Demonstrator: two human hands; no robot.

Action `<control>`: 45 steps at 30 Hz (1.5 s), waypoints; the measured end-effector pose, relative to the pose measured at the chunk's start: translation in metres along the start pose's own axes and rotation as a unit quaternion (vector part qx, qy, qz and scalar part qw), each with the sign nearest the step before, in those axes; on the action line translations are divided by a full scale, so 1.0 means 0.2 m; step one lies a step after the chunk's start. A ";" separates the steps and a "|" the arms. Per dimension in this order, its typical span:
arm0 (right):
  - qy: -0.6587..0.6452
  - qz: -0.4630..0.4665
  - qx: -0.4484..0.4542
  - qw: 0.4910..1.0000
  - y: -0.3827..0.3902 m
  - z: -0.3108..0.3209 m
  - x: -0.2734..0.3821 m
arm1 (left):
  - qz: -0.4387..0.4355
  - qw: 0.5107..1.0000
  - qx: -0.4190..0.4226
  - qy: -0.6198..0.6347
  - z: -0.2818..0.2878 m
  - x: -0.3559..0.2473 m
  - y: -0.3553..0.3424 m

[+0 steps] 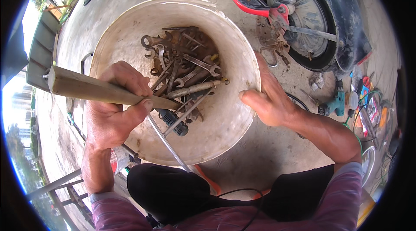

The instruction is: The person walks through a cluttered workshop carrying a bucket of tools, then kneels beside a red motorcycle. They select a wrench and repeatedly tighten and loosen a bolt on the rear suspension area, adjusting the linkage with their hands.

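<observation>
A large off-white bucket [221,133] stands tilted in front of me, its inside wall stained. Several rusty wrenches [199,62] and other metal tools lie heaped in it. My left hand [110,120] is closed around a thick wooden handle [82,88]; the handle's far end reaches down among the tools, and whatever is fixed there is hidden. Below that hand, a thin metal rod [171,146] with a crossbar leans out over the near rim, beside a dark ribbed grip [175,124]. My right hand [271,103] grips the bucket's right rim, thumb inside and fingers outside.
A motorcycle wheel [299,27] with a spring and red-black bodywork stands at the far right. On the concrete floor right of my arm lie a teal power drill [333,103], cables and small parts. At the left edge is a metal frame [60,190].
</observation>
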State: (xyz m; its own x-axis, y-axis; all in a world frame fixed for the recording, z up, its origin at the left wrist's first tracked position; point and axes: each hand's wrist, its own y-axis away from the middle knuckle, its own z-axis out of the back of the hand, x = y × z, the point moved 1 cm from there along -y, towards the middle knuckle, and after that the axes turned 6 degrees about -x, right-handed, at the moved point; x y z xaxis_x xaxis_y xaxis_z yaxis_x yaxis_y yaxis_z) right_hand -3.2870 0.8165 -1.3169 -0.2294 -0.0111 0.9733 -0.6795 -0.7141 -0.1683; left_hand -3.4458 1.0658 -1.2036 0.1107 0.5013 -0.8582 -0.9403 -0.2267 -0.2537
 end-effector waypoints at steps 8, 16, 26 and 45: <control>-0.017 0.040 -0.013 0.999 -0.06 0.00 -0.01 | -0.025 0.997 -0.076 0.004 0.24 -0.20 -0.23; 0.018 -0.017 -0.035 0.999 -0.11 0.00 0.04 | -0.142 0.979 -0.060 0.131 1.13 -0.61 -0.46; -0.018 -0.045 -0.048 0.998 -0.05 0.06 -0.04 | -0.088 0.890 -0.227 0.385 1.56 -0.46 -0.50; 0.009 -0.042 -0.009 0.999 -0.11 0.06 0.00 | -0.105 0.874 -0.156 0.448 1.17 -0.42 -0.65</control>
State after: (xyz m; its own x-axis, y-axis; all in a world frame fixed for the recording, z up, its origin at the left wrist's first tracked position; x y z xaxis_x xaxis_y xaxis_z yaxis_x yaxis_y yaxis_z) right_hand -3.2645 0.8243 -1.3115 -0.1825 0.0610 0.9813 -0.7090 -0.6996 -0.0884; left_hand -3.4081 1.2489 -0.9938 0.6094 -0.2640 -0.7476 -0.7508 -0.4951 -0.4372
